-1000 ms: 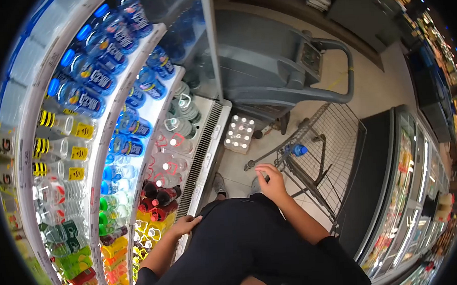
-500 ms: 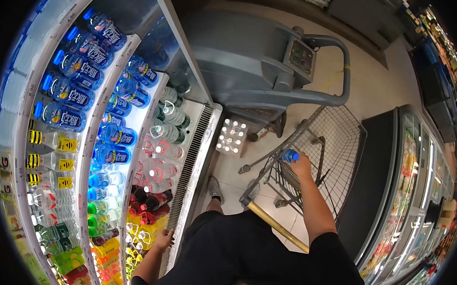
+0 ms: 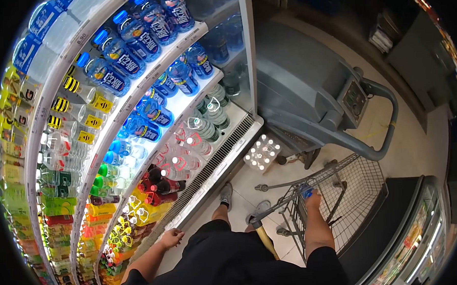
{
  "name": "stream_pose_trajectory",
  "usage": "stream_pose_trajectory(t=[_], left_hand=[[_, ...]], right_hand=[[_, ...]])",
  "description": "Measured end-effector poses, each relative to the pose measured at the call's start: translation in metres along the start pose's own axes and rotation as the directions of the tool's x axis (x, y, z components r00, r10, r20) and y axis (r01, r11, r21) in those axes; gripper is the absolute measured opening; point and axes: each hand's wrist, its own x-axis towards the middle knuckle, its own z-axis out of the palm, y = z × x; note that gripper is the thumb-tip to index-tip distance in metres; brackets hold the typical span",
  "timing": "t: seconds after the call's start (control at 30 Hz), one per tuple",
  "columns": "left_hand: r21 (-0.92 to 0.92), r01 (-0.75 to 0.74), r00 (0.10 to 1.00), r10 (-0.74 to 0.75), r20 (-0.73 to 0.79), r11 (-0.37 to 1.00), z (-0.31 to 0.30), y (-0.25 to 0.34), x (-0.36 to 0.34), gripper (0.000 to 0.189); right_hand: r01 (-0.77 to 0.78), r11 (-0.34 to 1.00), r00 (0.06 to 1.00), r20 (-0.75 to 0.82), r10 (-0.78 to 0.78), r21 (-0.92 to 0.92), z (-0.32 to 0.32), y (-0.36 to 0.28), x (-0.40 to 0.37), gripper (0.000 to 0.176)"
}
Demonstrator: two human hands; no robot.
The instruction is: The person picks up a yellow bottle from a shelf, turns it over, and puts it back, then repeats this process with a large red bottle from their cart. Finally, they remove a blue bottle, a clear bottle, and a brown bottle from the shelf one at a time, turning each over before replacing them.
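The right hand (image 3: 312, 200) grasps a blue plastic bottle (image 3: 306, 193) at its fingertips; the left hand (image 3: 172, 238) hangs loosely curled.

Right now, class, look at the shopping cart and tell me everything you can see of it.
The shopping cart stands upright on the pale floor, beside a dark-sided cabinet. Its grey wire basket looks metal; the floor shows through the mesh. Dark wheels show beneath. A yellowish handle reaches toward the person, its lower end hidden by dark clothing. The right hand holds a blue bottle at the cart's near end; whether either touches the wire is unclear.
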Motion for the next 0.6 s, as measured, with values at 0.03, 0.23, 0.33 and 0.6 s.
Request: stream_pose_trajectory(t=[0.03,0.23,0.33,0.6], left_hand=[[0.012,-0.011,1.000,0.011,0.007,1.000,0.000,0.001,0.002,0.047],[0.143,-0.103,0.994,0.105,-0.005,0.984,-0.011,0.031,0.026,0.041],[0.430,-0.473,0.825,0.558,-0.091,0.769,-0.011,0.064,0.052,0.035],[0.104,-0.893,0.436,0.899,-0.039,0.438,0.026,0.291,0.003,0.027]], right_hand=[[-0.094,0.996,0.994,0.062,0.094,-0.002,-0.003,-0.004,-0.004,0.048],[-0.067,0.997,0.990,-0.121,0.070,0.026,-0.035,0.018,-0.031,0.047],[-0.082,0.995,0.975,-0.213,0.069,-0.053,-0.084,0.030,-0.054,0.047],[0.010,0.995,0.849,-0.524,-0.062,-0.102,-0.258,-0.079,-0.204,0.035]])
